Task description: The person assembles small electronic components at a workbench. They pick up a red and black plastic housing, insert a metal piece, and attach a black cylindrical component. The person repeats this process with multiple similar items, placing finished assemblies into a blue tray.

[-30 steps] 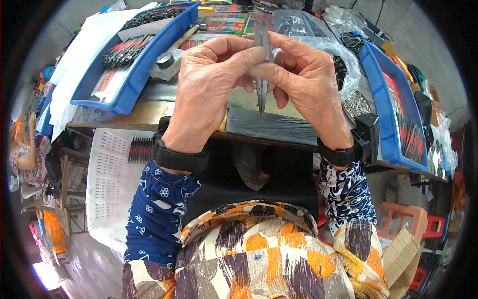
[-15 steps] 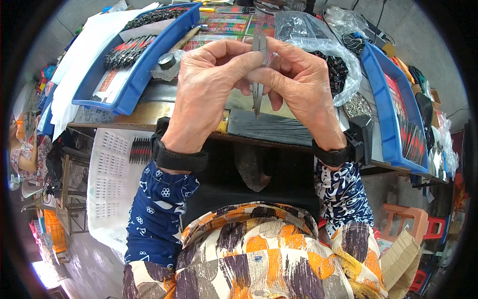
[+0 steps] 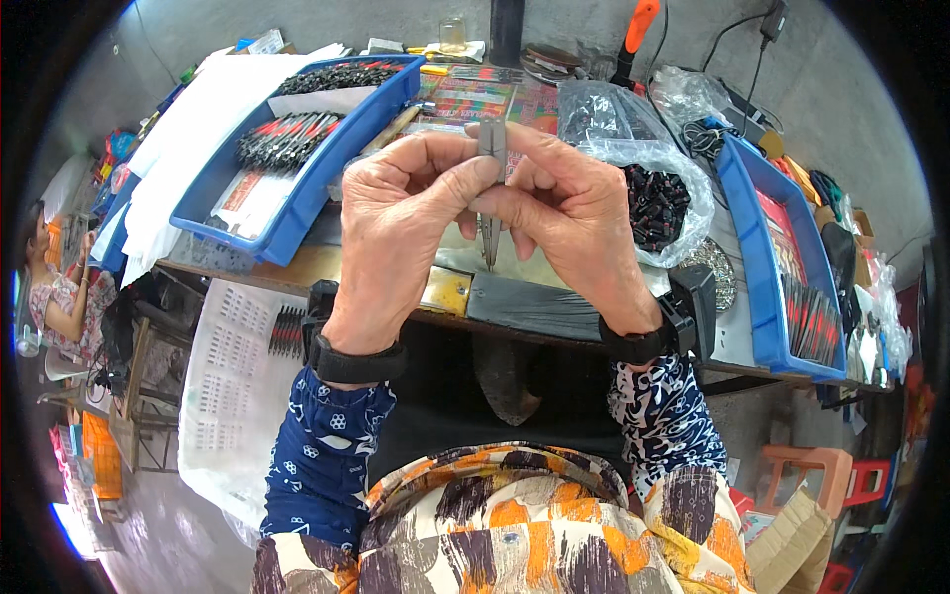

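Note:
Above the bench's near edge, both hands pinch one slim grey metal piece (image 3: 492, 141), held upright. Its broad flat end sticks up above my fingers, and two narrow pointed legs show below them. I cannot make out its exact kind. My left hand (image 3: 401, 213) has its thumb and fingers pressed on the piece from the left. From the right, my right hand (image 3: 574, 208) grips it the same way, with the two thumbs close together. The middle of the piece is hidden behind the thumbs.
A blue tray (image 3: 287, 249) of black-and-red slim pieces stands left; another blue tray (image 3: 772, 327) stands right. Behind my right hand sits a plastic bag (image 3: 701, 203) of small black parts. A white basket (image 3: 223, 386) stands below left. A person (image 3: 67, 297) sits far left.
The view has tilted up, so more of the wall and bench back shows. Both hands still hold the metal piece, whose broad end now faces me more fully.

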`<action>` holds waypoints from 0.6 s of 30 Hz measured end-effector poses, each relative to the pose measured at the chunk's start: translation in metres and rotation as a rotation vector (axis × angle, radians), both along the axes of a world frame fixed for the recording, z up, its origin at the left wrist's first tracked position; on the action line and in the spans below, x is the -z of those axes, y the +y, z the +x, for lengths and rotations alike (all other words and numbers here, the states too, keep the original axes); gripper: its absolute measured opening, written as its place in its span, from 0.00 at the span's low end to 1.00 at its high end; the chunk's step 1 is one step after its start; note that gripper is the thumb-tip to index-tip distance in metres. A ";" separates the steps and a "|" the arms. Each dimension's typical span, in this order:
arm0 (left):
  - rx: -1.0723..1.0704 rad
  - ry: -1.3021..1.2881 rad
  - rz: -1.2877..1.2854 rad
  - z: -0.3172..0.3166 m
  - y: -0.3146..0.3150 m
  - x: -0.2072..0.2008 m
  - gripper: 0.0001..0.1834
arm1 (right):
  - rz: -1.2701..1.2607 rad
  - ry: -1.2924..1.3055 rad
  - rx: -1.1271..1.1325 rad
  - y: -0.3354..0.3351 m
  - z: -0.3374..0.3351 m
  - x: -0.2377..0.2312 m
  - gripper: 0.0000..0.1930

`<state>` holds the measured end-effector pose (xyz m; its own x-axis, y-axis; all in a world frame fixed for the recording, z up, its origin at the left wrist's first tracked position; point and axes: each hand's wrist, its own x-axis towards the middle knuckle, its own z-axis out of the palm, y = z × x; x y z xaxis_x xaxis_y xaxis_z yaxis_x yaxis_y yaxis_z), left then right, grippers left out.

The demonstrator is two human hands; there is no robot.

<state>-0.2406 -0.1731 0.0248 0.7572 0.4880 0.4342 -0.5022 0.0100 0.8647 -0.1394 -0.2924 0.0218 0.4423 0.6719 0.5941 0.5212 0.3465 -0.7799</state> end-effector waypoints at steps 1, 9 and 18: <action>0.003 -0.009 -0.002 -0.001 0.001 0.001 0.06 | -0.005 0.003 0.006 0.001 0.000 0.000 0.27; 0.014 0.003 -0.019 0.001 0.006 0.004 0.06 | -0.025 0.016 -0.036 0.005 0.004 0.003 0.26; 0.036 0.019 -0.001 0.005 0.010 0.010 0.08 | -0.035 0.092 -0.050 0.007 0.009 0.012 0.27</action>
<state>-0.2360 -0.1628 0.0147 0.7824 0.4609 0.4188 -0.4847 0.0284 0.8742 -0.1308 -0.2855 0.0094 0.4594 0.7143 0.5279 0.4291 0.3419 -0.8361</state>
